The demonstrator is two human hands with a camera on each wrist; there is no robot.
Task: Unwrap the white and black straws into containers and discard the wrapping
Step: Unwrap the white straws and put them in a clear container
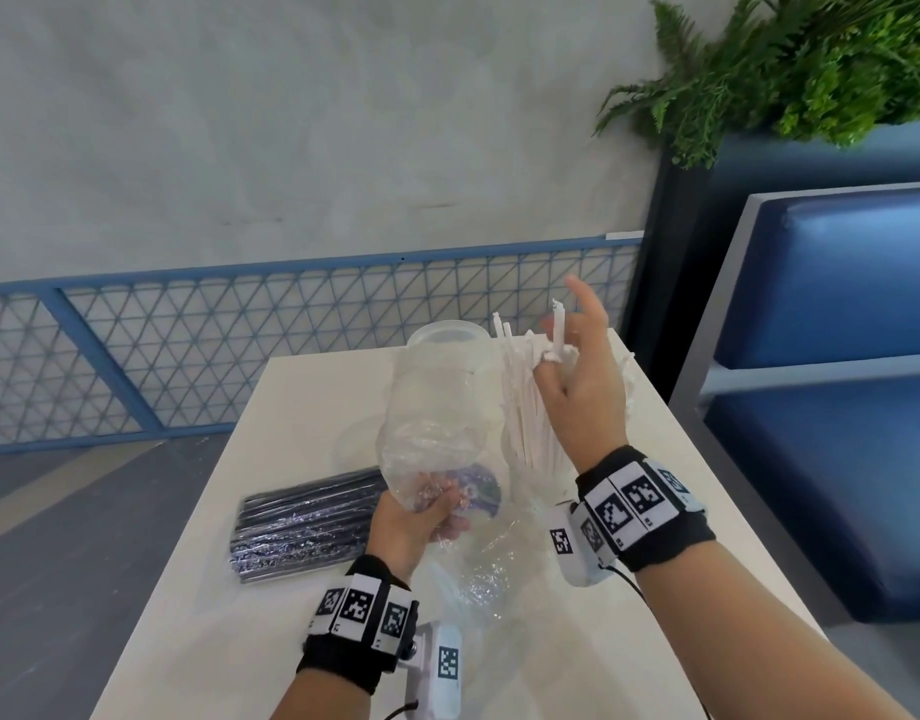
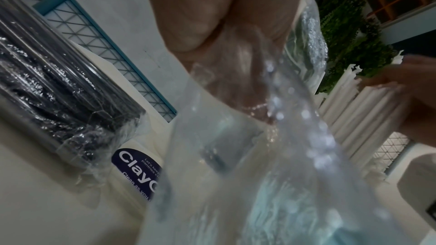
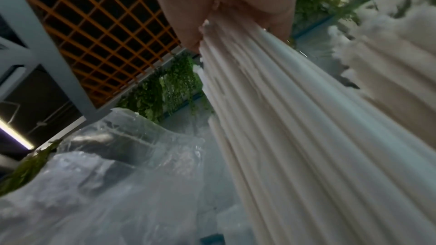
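At about 8 o'clock on the tabletop (image 1: 198, 605) lies the bundle of black straws (image 1: 302, 522), flat on its side inside its clear wrap. Just to its right, the left hand (image 1: 416, 522) is clenched around the bunched lower end of a loose clear plastic wrapper (image 1: 437, 407), which stands up from the fist toward 12 o'clock with its open mouth at the top; the left wrist view shows the film crumpled against the palm. A round blue label (image 1: 486, 493) shows just behind the fist. Right of the wrapper, the white straws (image 1: 520, 402) stand nearly upright, fanned at the top, their lower ends in a clear container (image 1: 538, 483) at the tabletop's center. The right hand (image 1: 577, 376) grasps the straws near their upper ends, the index finger lifted free. A blue bench (image 1: 832, 366) sits at 3 o'clock.
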